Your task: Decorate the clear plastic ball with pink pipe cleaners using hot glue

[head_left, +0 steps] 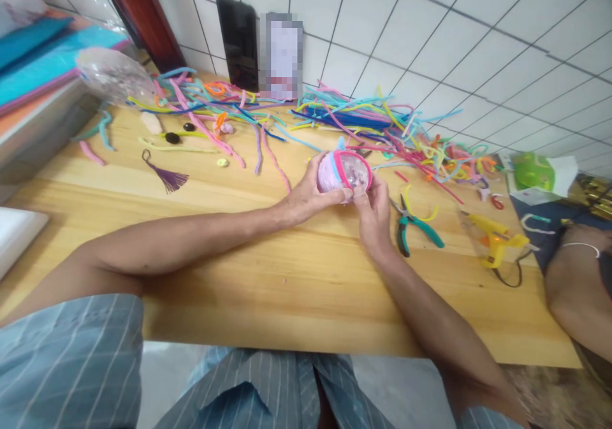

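Note:
A small round pink ornament (pixel 340 171), wrapped in pink fuzzy wire with a blue strip and a clear glittery face, is held over the wooden table (pixel 268 276). My left hand (pixel 308 193) cups it from the left, fingers curled around its side. My right hand (pixel 373 209) pinches its lower right edge with thumb and fingers. Both hands are closed on it.
Several coloured pipe cleaners (pixel 363 123) sprawl along the back by the tiled wall. Teal-handled pliers (pixel 414 225) and a yellow glue gun (pixel 495 241) lie right of my hands. A purple tassel (pixel 167 175), a dark phone (pixel 238 41) and another person's arm (pixel 578 289) are nearby.

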Demonstrator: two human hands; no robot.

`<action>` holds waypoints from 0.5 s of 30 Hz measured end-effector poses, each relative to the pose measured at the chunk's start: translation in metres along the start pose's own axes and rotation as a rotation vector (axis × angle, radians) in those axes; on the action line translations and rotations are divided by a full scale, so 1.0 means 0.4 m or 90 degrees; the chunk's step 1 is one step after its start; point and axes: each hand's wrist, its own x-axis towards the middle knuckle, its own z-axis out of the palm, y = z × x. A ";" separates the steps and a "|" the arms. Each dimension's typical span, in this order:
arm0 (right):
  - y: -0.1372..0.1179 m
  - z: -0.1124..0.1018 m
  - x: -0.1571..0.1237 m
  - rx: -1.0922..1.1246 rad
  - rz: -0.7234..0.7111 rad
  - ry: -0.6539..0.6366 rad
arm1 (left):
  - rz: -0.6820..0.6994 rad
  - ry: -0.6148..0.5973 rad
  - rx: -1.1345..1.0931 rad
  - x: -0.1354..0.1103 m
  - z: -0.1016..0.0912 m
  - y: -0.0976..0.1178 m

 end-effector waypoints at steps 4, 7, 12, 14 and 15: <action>0.003 -0.002 -0.003 -0.022 0.003 -0.005 | 0.029 0.021 0.074 -0.001 -0.005 -0.009; -0.003 -0.001 -0.004 -0.009 0.013 -0.005 | 0.063 0.028 0.112 -0.002 -0.012 -0.002; -0.015 -0.016 0.011 0.029 0.027 -0.053 | 0.144 0.029 0.176 0.009 -0.031 0.012; -0.013 -0.032 0.023 0.031 0.018 -0.062 | 0.170 0.027 0.196 0.017 -0.036 0.010; -0.010 -0.041 0.030 0.024 0.006 -0.059 | 0.176 0.026 0.204 0.020 -0.038 0.008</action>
